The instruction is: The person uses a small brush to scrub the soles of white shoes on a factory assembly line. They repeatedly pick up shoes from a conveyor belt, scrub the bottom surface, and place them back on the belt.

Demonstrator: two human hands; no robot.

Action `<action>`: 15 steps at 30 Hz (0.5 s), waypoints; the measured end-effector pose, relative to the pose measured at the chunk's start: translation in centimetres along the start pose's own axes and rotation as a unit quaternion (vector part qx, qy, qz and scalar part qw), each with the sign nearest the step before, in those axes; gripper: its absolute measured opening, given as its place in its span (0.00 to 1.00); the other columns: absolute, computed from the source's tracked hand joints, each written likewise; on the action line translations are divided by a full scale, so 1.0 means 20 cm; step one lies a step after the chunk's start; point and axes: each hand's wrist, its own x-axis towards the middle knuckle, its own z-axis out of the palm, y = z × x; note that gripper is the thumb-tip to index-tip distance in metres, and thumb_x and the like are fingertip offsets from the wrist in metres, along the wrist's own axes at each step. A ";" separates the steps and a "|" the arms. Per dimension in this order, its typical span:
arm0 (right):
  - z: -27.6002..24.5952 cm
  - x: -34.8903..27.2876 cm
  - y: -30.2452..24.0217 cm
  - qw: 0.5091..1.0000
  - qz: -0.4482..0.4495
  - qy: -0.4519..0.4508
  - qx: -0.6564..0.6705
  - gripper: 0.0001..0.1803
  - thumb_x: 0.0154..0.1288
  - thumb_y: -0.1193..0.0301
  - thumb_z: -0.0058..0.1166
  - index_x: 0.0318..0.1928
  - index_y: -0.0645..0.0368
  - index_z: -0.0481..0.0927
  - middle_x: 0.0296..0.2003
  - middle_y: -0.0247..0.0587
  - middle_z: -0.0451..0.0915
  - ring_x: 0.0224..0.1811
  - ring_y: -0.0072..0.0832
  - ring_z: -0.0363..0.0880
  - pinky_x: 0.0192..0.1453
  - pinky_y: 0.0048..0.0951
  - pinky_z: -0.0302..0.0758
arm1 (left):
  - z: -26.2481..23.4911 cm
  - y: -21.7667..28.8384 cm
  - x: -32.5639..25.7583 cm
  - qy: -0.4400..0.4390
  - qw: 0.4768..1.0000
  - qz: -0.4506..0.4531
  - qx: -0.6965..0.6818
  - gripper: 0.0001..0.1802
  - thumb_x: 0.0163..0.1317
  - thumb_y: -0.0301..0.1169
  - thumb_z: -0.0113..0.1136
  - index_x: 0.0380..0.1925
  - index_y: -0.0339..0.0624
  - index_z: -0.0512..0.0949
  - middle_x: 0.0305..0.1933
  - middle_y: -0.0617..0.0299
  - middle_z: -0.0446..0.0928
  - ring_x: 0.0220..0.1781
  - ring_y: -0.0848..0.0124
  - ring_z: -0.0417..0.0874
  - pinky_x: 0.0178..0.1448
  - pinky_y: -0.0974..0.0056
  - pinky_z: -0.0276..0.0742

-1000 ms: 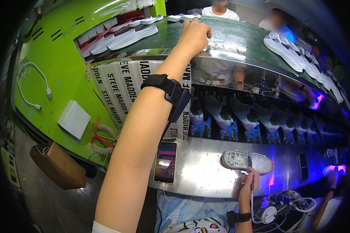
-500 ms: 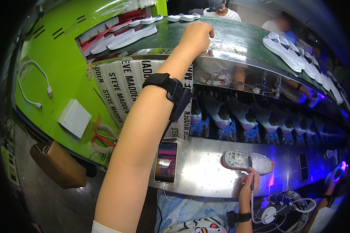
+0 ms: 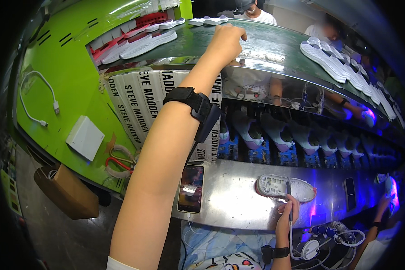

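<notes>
My left arm stretches far forward, and my left hand (image 3: 227, 39) is over the near edge of a green conveyor belt (image 3: 267, 42). Its fingers are curled; whether anything is inside them is hidden. A black strap sits on that forearm. Lower right, my right hand (image 3: 289, 211) grips a slim dark-tipped brush (image 3: 288, 186) with a pale tube running down from it. The brush tip touches the inside of a white shoe sole (image 3: 270, 185), which lies hollow side up on the metal bench (image 3: 238, 211).
A phone (image 3: 191, 189) on a cable lies left of the sole, and another dark phone-like device (image 3: 350, 193) to its right. White soles (image 3: 321, 60) rest on the belt. Shoe uppers (image 3: 279, 130) line a lower rack. A co-worker's arm (image 3: 377, 220) is at far right.
The view has shifted slightly. Both my hands keep nearly the same places, the brush still on the sole. At far right the co-worker's lit shoe has moved a little.
</notes>
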 end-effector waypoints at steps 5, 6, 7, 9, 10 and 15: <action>0.00 0.00 0.00 1.000 0.003 0.002 0.003 0.16 0.75 0.67 0.39 0.51 0.65 0.76 0.40 0.39 0.73 0.27 0.17 0.70 0.32 0.19 0.69 | -0.01 0.01 0.00 -0.013 1.000 -0.005 0.000 0.21 0.44 0.14 0.54 0.38 0.46 0.84 0.37 0.51 0.79 0.45 0.53 0.80 0.51 0.55 0.75; 0.00 -0.01 0.00 1.000 0.002 0.003 0.002 0.16 0.75 0.67 0.39 0.51 0.65 0.76 0.40 0.39 0.73 0.27 0.17 0.70 0.32 0.19 0.69 | -0.01 0.01 0.00 -0.014 1.000 -0.006 0.002 0.21 0.44 0.14 0.55 0.37 0.46 0.84 0.37 0.51 0.79 0.45 0.53 0.80 0.51 0.55 0.75; 0.00 -0.01 0.00 1.000 0.001 0.004 0.001 0.16 0.75 0.67 0.39 0.51 0.65 0.76 0.40 0.39 0.73 0.27 0.17 0.70 0.32 0.19 0.69 | -0.01 0.00 0.00 -0.016 1.000 -0.002 0.005 0.21 0.44 0.15 0.55 0.37 0.47 0.84 0.37 0.52 0.80 0.44 0.54 0.80 0.51 0.55 0.75; 0.00 -0.01 0.00 1.000 0.000 0.007 0.000 0.16 0.75 0.67 0.40 0.50 0.65 0.76 0.40 0.38 0.73 0.27 0.17 0.70 0.32 0.19 0.69 | -0.01 0.00 0.00 -0.020 1.000 0.005 0.011 0.20 0.44 0.16 0.56 0.37 0.47 0.85 0.37 0.52 0.80 0.43 0.54 0.79 0.52 0.55 0.74; 0.00 -0.01 0.00 1.000 0.000 0.008 0.000 0.16 0.75 0.67 0.40 0.50 0.65 0.76 0.40 0.38 0.73 0.27 0.17 0.70 0.32 0.19 0.69 | -0.02 0.01 0.00 -0.024 1.000 0.004 0.017 0.20 0.44 0.17 0.56 0.37 0.48 0.85 0.37 0.52 0.80 0.42 0.55 0.79 0.52 0.56 0.73; 0.01 -0.01 0.00 1.000 0.000 0.015 0.005 0.16 0.75 0.66 0.40 0.49 0.65 0.77 0.39 0.38 0.73 0.27 0.17 0.70 0.31 0.18 0.69 | -0.02 0.01 0.00 -0.046 0.998 -0.001 0.044 0.19 0.44 0.19 0.57 0.36 0.50 0.85 0.35 0.54 0.80 0.37 0.58 0.77 0.53 0.58 0.68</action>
